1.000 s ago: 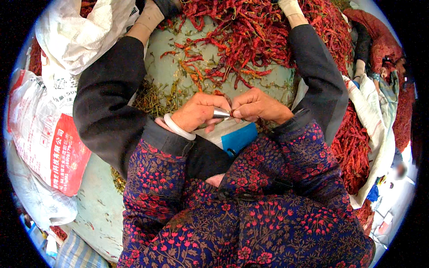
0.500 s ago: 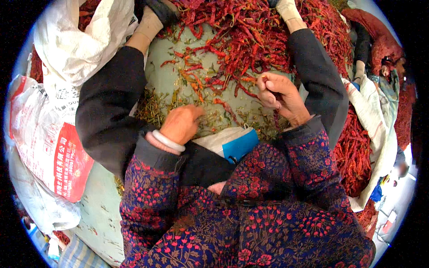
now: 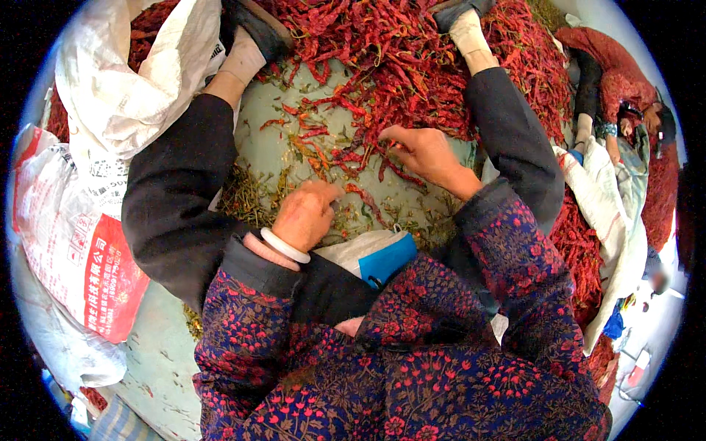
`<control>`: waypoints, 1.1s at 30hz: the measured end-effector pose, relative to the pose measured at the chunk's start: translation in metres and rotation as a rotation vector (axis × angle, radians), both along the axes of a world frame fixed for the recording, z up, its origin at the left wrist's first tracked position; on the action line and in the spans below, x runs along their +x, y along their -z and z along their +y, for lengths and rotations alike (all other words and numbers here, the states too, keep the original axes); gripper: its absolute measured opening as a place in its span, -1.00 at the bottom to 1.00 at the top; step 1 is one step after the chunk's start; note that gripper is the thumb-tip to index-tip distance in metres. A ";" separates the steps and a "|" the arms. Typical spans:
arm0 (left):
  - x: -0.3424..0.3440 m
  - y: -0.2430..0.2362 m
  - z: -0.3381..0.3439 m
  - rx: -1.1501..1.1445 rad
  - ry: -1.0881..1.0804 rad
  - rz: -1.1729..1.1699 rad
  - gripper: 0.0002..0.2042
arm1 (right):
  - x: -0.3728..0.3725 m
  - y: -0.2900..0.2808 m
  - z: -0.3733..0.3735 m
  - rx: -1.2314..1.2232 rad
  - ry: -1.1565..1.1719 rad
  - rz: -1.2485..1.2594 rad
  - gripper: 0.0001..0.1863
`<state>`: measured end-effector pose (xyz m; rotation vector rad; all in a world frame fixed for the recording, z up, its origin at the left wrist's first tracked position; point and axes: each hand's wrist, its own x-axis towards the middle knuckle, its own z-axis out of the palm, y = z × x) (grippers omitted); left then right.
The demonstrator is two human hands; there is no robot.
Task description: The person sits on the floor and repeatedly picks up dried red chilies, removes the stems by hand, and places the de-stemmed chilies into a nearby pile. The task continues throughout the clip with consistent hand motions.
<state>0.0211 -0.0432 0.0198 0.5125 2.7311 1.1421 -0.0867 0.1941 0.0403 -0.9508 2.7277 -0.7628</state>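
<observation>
Dried red chillies (image 3: 390,59) are heaped between my feet, thinning out into loose pods nearer me. Over the near edge of the heap is my right hand (image 3: 430,158), its forefinger reaching out and the thumb apart; no pod shows in it. My left hand (image 3: 305,217) hovers to the left with fingers curled together; whatever they may hold is hidden. Just beside its fingertips lies a single red chilli (image 3: 368,203). Broken stems (image 3: 246,192) are gathered by my left knee. A white and blue cloth-like item (image 3: 386,257) rests at my lap.
White woven sacks (image 3: 158,88) and a red-and-white printed bag (image 3: 95,257) stand on the left. At the right are an open pale sack (image 3: 599,206) and more chillies (image 3: 577,257). Another person's arm (image 3: 612,140) shows beyond, near a red mesh sack (image 3: 614,66).
My right hand has swung left and forward from beside my right knee to the heap; the dark chilli seen under its palm no longer shows. The left hand has moved slightly right.
</observation>
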 end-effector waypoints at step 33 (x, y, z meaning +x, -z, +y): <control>-0.016 -0.014 0.009 0.017 -0.247 0.390 -0.74 | 0.013 -0.006 -0.056 0.167 -0.191 0.350 -0.72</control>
